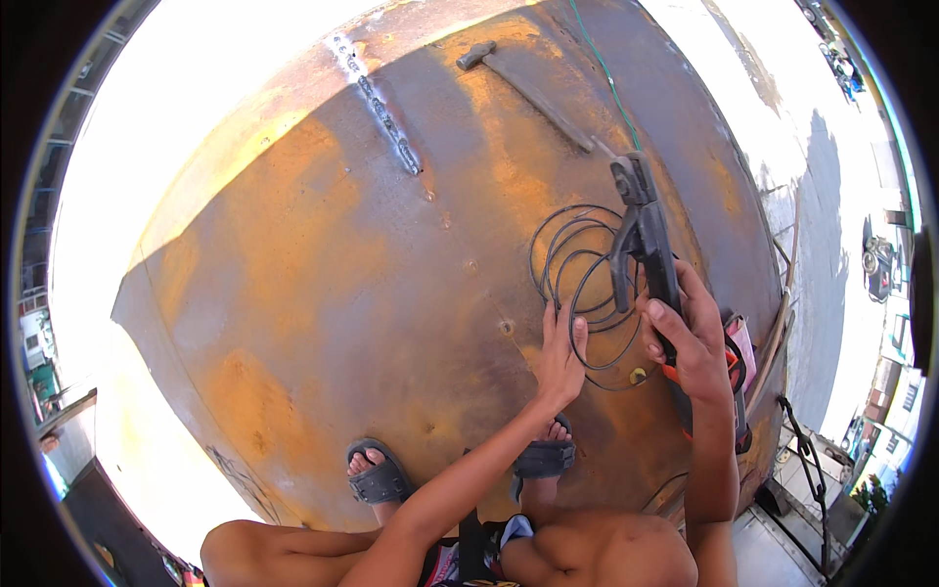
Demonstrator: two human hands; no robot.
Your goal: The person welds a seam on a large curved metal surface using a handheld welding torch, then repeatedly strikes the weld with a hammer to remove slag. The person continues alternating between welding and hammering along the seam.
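My right hand (693, 338) is wrapped round the handle of a black welding electrode holder (657, 256), its jaw end raised toward the far side. A short thin rod (603, 148) appears to stick out from the jaw. To its left, my left hand (559, 364) has its fingers stretched out at the near edge of a coiled black cable (548, 249); one loop passes beside the thumb. Whether those fingers press on the cable is hard to see. The coil lies on a rusty steel plate (323, 323), partly behind the holder.
A hammer (536, 96) lies beyond the coil. Farther left runs a broken weld bead (377, 106). A green wire (608, 73) crosses the far right of the plate. An orange and black tool (736, 367) sits behind my right wrist. A chain (810, 455) hangs past the right edge.
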